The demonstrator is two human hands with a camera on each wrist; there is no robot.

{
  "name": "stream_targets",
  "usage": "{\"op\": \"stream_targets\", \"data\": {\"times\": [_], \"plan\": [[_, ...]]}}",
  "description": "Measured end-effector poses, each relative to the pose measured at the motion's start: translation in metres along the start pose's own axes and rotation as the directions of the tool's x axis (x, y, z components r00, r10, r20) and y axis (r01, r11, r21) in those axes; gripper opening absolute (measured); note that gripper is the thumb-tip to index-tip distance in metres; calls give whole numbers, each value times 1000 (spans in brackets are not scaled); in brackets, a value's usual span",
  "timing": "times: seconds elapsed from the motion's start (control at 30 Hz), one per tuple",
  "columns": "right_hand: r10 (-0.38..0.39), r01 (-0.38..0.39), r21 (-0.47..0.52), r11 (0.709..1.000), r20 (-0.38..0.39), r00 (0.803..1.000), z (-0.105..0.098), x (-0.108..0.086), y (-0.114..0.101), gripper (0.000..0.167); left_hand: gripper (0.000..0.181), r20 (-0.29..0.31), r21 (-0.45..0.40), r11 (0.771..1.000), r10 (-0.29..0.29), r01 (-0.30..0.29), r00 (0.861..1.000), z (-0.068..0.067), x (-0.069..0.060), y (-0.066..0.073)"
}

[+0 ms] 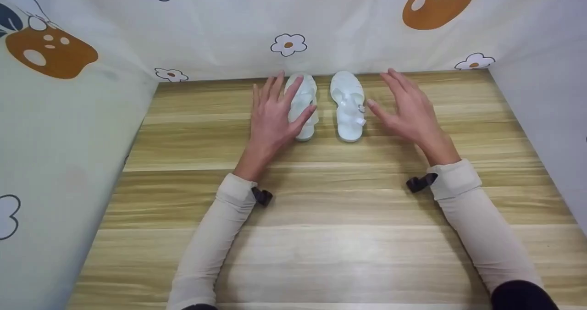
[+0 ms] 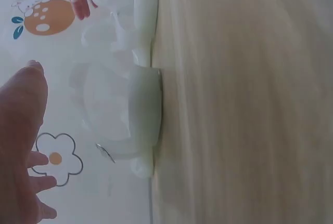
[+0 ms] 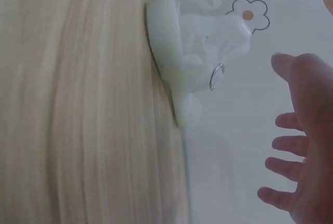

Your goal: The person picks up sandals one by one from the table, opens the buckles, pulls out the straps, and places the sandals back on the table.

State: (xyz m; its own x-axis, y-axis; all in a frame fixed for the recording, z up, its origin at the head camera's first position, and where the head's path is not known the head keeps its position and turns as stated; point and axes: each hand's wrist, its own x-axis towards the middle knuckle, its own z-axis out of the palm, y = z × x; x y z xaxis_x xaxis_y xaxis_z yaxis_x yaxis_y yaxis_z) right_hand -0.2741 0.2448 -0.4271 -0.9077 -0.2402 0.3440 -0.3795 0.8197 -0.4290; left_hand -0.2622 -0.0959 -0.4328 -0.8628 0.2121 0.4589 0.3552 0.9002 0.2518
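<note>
White sandals (image 1: 349, 110) between two outstretched hands (image 1: 412, 115), the left sandal (image 1: 300, 102) partly beneath the left hand (image 1: 273, 117)

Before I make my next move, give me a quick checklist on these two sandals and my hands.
1. Sandals side by side, soles down on the wood-grain surface: ok, left sandal and right sandal stand with a gap between them.
2. Toes pointing the same way: ok, both toward the patterned backdrop.
3. Hands free: ok, left hand and right hand hold nothing, fingers extended.
4. Clear view of the left sandal from the head camera: not ok, the left hand partly covers it.
5. Buckle on the right sandal fastened: cannot tell, its metal ring shows but the closure is unclear.
</note>
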Motion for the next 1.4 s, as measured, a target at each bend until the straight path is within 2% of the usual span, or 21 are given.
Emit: {"op": "stream_targets", "data": {"times": [0.17,0.33,0.5,0.63,0.8,1.1,1.4], "plan": [[-24,26,45,999,-38,999,3,-1,-7,71,70,-28,-83,995,52,-55,998,-4,-1,14],[-40,42,99,994,-29,999,7,-3,-13,67,66,-26,-172,981,86,-89,996,-5,0,33],[-53,50,197,979,10,999,15,-7,-15,64,66,23,-228,970,91,-83,996,1,1,52],[-23,6,290,957,55,998,21,-8,-15,61,67,89,-265,962,95,-69,992,8,3,64],[6,-41,356,934,101,995,27,-8,-13,56,67,125,-311,948,118,-74,985,19,8,73],[56,-122,404,907,170,984,34,-8,-8,52,60,182,-302,953,93,-34,979,33,16,85],[81,-166,397,902,224,971,39,-10,-5,54,58,240,-219,975,78,-24,968,42,14,91]]}}
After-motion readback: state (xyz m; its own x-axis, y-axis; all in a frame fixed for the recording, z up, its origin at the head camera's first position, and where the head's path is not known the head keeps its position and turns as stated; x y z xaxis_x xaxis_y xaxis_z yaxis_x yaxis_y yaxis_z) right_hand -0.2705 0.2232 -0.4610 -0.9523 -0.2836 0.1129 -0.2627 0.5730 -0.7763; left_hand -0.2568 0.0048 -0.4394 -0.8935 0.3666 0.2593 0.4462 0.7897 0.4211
